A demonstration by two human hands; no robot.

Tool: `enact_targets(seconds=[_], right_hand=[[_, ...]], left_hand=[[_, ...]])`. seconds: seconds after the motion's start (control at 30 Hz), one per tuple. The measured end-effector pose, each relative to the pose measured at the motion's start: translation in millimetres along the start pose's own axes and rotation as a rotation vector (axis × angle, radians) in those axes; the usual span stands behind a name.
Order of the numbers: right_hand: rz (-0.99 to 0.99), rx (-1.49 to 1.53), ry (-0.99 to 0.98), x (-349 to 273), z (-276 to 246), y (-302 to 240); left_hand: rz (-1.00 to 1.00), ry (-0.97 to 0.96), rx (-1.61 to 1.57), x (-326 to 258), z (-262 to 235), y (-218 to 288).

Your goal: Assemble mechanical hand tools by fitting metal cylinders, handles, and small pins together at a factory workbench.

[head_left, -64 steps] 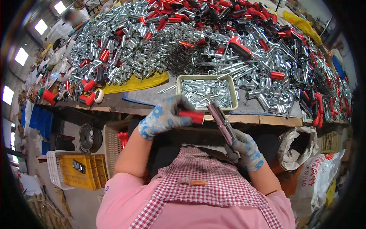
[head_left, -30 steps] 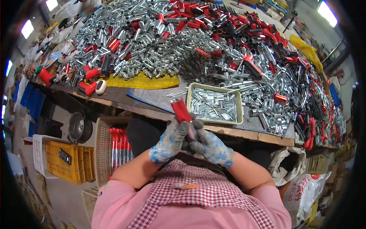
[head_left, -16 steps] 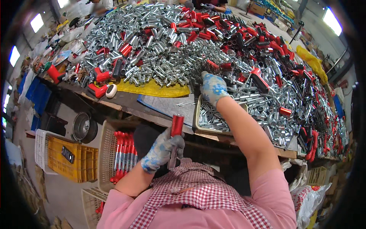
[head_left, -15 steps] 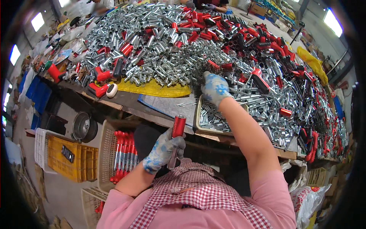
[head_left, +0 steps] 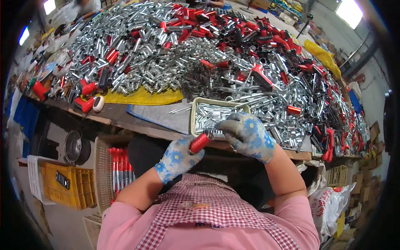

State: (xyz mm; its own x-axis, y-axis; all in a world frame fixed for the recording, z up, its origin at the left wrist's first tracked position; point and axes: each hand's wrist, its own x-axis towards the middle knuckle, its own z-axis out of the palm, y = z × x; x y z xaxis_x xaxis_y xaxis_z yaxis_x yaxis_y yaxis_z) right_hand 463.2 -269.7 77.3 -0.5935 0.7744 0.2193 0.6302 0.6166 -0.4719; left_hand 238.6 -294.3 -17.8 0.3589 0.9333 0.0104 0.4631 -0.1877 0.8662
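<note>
Heaped metal tubes [head_left: 175, 54] and red grips cover the workbench [head_left: 125, 118] behind. At its near edge, a red-handled piece [head_left: 200, 142] is gripped by the gloved left hand [head_left: 177, 158], just below the shallow tray [head_left: 193, 114] of small silver parts. Its upper end is pinched by the gloved right hand [head_left: 246, 135], fingers curled. Finished red-handled pieces stand in a basket [head_left: 102, 166] left of the tray, below.
</note>
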Motion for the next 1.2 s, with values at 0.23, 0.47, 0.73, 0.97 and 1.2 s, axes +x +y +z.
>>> enact_targets(seconds=[0.23,0.47,0.73,0.97,1.2], right_hand=[[-0.007,0.001,-0.08,-13.1,-24.3,-3.2],[-0.07,-0.015,-0.142,-2.9,-26.9,-14.4],[-0.138,0.031,0.027,-11.3,-5.3,3.4],[-0.247,0.234,0.026,-9.9,5.1,5.7],[-0.126,0.248,-0.088,-14.6,25.7,10.2]], left_hand=[[0.18,0.11,0.095,-2.5,7.1,6.8],[0.13,0.024,0.141,0.2,7.5,7.6],[0.084,-0.072,0.205,7.2,6.3,14.0],[0.006,-0.074,-0.064,4.7,9.4,18.8],[0.133,-0.131,0.137,5.2,-2.1,2.7]])
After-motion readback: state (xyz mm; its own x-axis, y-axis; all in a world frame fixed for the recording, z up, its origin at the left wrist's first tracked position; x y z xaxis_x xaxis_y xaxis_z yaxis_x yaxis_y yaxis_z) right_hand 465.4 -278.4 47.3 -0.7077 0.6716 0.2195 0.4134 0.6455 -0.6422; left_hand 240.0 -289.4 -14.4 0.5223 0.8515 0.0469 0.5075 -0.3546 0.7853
